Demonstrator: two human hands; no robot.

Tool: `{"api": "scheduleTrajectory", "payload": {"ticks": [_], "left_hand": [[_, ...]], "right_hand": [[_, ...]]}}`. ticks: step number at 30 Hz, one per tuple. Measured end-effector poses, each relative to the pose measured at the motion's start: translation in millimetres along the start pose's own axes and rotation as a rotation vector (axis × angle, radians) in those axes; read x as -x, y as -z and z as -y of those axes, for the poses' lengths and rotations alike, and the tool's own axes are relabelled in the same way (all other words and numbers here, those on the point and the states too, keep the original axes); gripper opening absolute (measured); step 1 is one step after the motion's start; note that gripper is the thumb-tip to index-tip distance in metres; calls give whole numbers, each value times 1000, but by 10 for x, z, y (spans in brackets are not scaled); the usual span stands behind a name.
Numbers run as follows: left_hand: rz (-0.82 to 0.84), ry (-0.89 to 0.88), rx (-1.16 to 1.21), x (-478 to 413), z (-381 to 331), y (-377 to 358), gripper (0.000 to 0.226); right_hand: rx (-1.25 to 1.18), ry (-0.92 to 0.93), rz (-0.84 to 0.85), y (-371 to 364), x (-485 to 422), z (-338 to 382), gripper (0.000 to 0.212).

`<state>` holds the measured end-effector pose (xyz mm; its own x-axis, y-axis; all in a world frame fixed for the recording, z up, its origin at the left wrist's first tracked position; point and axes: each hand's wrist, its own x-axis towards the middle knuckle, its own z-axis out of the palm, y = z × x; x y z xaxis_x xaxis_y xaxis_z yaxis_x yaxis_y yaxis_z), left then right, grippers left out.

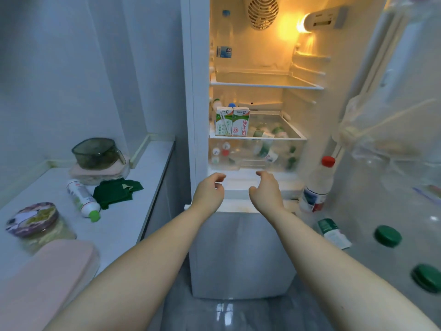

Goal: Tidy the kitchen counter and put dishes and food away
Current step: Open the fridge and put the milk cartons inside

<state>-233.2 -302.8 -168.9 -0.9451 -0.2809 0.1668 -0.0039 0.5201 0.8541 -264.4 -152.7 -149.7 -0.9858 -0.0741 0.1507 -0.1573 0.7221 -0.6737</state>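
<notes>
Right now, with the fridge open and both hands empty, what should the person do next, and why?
Probably reach the left hand over to the counter and pick up the white bottle lying on its side. Both that hand and the right hand hover empty in front of the open fridge, while the bottle and a lidded jar wait on the counter.

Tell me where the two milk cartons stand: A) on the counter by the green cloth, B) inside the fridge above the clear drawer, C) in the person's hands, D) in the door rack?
B: the milk cartons stand side by side on the fridge shelf just over the clear drawer.
</notes>
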Motion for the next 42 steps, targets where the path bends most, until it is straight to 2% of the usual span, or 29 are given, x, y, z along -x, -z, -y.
{"api": "scheduleTrajectory", "payload": {"ticks": [7,12,19,25,27,29,32,34,38,42], "left_hand": [[-57,67,3,788,-85,-39,35],[-129,120,-34,1373,-161,-191,31],[-287,226,20,2386,-509,-620,32],[-257,269,5,3088,-849,-1043,30],[-250,278,-13,3215,-937,-1108,32],[-255,290,-22,3302,-992,-1142,33],[-258,309,-13,3449,-1060,-1212,35],[-235,317,-20,3507,-1055,-1257,35],[-176,324,-47,3643,-1022,-1290,36],[-172,315,-81,3715,-993,-1212,37]], "right_hand": [[141,42,24,354,614,-143,49],[260,154,34,673,1079,-345,47],[530,491,149,1332,2027,-807,42],[1070,919,201,2029,2567,-1209,32],[1233,1008,283,2301,2675,-1299,38],[1376,1042,375,2529,2763,-1358,56],[1628,987,503,2711,2834,-1484,90],[1789,905,558,2684,2791,-1569,98],[1890,936,526,2675,2767,-1689,66],[1818,1057,503,2668,2805,-1673,53]]}}
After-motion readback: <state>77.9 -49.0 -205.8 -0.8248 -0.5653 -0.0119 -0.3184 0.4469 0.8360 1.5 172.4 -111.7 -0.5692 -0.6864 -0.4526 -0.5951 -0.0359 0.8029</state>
